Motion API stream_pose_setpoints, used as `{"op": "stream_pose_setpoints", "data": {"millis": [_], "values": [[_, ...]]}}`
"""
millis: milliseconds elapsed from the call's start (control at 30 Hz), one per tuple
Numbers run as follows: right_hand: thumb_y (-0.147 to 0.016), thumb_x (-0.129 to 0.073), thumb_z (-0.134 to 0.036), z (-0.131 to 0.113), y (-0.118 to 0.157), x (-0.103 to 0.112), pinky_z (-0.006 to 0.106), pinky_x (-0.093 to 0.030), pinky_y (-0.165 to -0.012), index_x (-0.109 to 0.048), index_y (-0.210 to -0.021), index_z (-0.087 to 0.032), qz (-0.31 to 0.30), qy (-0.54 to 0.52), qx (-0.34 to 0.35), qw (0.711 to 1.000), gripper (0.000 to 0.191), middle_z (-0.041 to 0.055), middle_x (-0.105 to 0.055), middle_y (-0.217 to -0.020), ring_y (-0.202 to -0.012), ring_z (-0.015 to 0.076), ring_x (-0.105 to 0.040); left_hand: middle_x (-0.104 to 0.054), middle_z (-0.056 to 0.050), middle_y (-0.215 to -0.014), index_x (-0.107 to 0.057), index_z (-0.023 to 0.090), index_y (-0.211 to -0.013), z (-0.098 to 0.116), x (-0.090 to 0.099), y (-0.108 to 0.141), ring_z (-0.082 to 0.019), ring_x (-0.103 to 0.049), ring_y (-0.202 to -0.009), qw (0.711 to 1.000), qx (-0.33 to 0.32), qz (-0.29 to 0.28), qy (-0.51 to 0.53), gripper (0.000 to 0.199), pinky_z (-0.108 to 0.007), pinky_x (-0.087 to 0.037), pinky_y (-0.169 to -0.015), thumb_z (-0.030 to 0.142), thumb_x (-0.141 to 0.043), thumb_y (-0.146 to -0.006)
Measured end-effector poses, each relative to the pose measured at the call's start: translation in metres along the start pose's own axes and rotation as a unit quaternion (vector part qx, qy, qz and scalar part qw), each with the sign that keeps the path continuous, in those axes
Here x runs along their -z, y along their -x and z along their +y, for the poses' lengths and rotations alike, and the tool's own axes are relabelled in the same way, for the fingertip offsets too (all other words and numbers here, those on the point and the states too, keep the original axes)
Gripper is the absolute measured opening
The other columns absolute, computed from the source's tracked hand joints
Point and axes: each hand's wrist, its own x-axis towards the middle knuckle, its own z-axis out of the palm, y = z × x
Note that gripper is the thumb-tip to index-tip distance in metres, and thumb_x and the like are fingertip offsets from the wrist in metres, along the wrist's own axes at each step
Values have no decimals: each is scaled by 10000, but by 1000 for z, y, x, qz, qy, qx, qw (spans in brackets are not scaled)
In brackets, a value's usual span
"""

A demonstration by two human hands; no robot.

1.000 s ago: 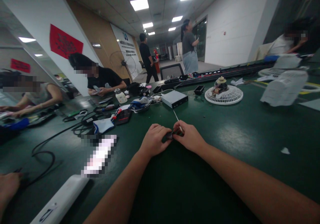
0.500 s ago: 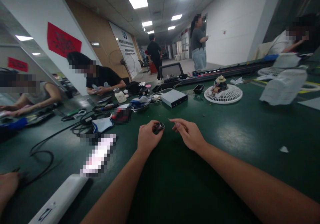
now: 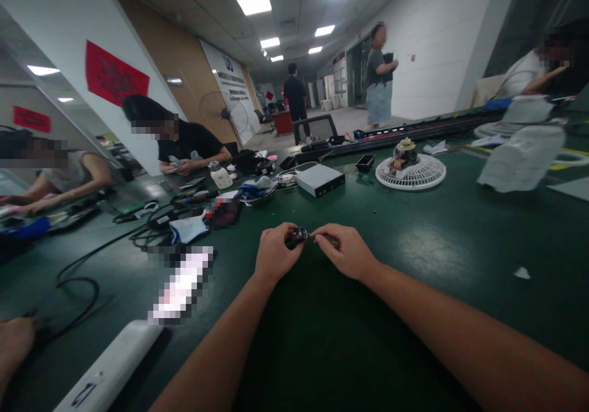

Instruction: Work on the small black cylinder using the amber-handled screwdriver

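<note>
My left hand (image 3: 276, 255) is closed around a small dark cylindrical part (image 3: 300, 234) with a shiny ring-shaped end that faces right. Just to its right, my right hand (image 3: 347, 249) pinches a thin pointed tool (image 3: 332, 240). What looks like its brownish handle shows between the fingers; I cannot make out its exact kind. The thin tip points left at the ring end, very close to it, and whether they touch I cannot tell. Both hands are held over the dark green table (image 3: 414, 314).
Ahead stand a grey box-shaped drive (image 3: 321, 180), a small black tray (image 3: 365, 163) and a white fan grille (image 3: 411, 172) with a motor. A white housing (image 3: 522, 157) is at right. Cables (image 3: 92, 280) and a white bar (image 3: 110, 363) lie left. Other people sit around the table.
My right hand has turned and moved slightly left, bringing the tool tip up to the cylindrical part. My left hand has shifted a little right. Two people in the background have moved.
</note>
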Motion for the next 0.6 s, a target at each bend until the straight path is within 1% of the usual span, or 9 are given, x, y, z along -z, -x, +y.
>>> {"op": "stream_pose_setpoints", "data": {"millis": [133, 233, 300, 433, 600], "values": [[-956, -561, -230, 1, -2, 1, 283, -454, -691, -749, -975, -192, 7, 20, -12, 1000, 193, 39, -742, -882, -753, 174, -654, -745, -10, -914, -646, 237, -1010, 1, -1, 0, -229, -695, -855, 1000, 0, 8, -9, 233, -426, -469, -888, 275, -728, -796], [-969, -548, -250, 0, -2, 2, 279, -418, -635, -737, -878, -184, -2, 30, -22, 999, 220, 30, -717, -801, -692, 166, -623, -742, -12, -919, -647, 233, -1006, -1, -1, 1, -226, -690, -857, 1000, 4, 17, -13, 221, -420, -473, -883, 281, -722, -803], [-983, -530, -265, -1, -1, 3, 274, -400, -610, -724, -845, -181, -12, 24, -22, 999, 253, 21, -697, -762, -657, 157, -600, -742, -10, -925, -647, 233, -1010, -2, -1, 1, -223, -688, -859, 1000, 8, 20, -14, 224, -413, -477, -873, 269, -720, -802], [-988, -529, -273, -2, 0, 2, 269, -420, -627, -721, -867, -178, -21, -3, -15, 1000, 247, 22, -693, -777, -671, 155, -606, -743, -3, -922, -646, 237, -1008, -3, -1, 1, -220, -690, -855, 1000, 8, 18, -11, 227, -409, -482, -863, 257, -723, -795], [-990, -525, -265, -1, 0, 2, 279, -462, -686, -721, -902, -184, 0, -21, -6, 1000, 229, 33, -703, -823, -739, 169, -641, -748, -19, -937, -651, 238, -1019, -3, -2, 1, -240, -692, -880, 1000, -12, -4, -6, 258, -428, -475, -890, 252, -735, -775]]}}
